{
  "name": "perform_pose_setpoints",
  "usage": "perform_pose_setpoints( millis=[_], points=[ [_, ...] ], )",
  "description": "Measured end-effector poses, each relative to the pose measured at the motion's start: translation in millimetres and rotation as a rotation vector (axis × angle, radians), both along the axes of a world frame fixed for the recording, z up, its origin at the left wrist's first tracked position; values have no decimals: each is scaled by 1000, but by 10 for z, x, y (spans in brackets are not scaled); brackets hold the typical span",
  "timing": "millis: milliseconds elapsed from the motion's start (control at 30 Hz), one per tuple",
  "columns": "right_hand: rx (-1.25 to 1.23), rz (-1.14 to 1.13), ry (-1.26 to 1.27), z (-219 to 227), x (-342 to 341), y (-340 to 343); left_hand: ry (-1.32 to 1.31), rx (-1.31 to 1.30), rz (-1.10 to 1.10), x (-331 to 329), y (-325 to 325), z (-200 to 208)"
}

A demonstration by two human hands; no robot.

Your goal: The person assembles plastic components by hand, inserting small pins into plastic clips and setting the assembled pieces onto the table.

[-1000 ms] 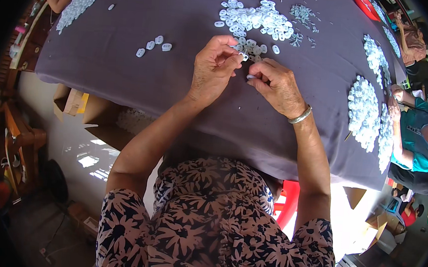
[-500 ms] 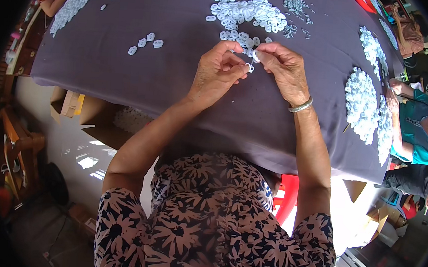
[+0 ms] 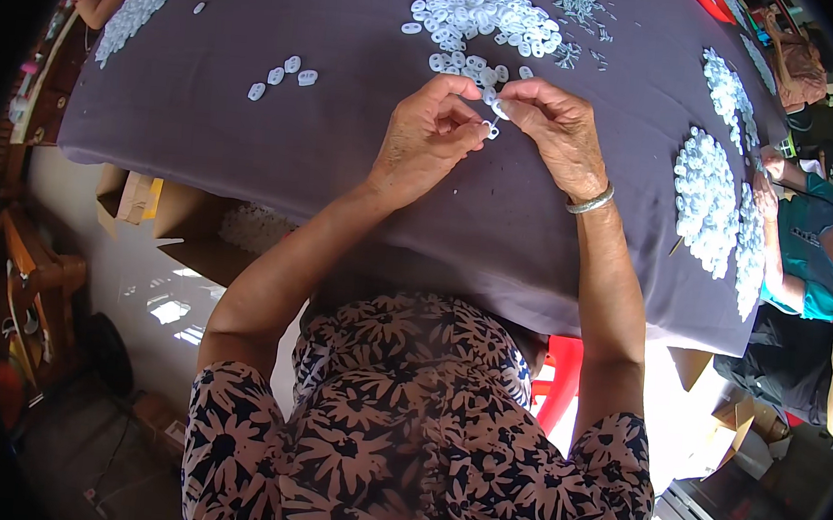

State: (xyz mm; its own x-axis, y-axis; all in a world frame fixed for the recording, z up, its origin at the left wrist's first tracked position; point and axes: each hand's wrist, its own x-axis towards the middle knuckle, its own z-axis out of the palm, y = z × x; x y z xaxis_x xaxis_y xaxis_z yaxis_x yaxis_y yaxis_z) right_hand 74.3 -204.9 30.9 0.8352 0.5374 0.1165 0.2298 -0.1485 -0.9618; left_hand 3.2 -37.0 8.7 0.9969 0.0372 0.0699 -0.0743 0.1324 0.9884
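Note:
Both hands meet over the dark table, just in front of a small group of white pieces (image 3: 469,67). The thumb and forefinger of my left hand (image 3: 427,135) pinch a small white plastic piece with holes (image 3: 491,130). My right hand (image 3: 556,134) pinches a white oval plastic piece (image 3: 500,111), tilted edge-on, right above the other one. A thin grey line, perhaps a pin, shows between the two pieces. Beyond the hands lies a pile of white oval two-hole pieces (image 3: 487,16). Small grey metal pins (image 3: 577,3) are scattered to its right.
Several loose white pieces (image 3: 276,76) lie to the left on the dark tablecloth (image 3: 203,129). More white heaps (image 3: 706,203) stand at the right, near a person in a teal shirt (image 3: 809,234). A cardboard box (image 3: 196,230) is under the table's left edge.
The white oval piece in my right hand has tilted from face-on to edge-on. Both hands have shifted only slightly, still pinching their pieces close together.

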Motion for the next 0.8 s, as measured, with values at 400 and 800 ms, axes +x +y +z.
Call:
perform_pose_setpoints(
  millis=[400,800],
  points=[
    [-28,16,-31,-2,3,-10,-2,14,-9,-17,6,-3],
    [-1,30,-9,-6,12,-19,1,13,-12,-21,7,18]
  ],
)
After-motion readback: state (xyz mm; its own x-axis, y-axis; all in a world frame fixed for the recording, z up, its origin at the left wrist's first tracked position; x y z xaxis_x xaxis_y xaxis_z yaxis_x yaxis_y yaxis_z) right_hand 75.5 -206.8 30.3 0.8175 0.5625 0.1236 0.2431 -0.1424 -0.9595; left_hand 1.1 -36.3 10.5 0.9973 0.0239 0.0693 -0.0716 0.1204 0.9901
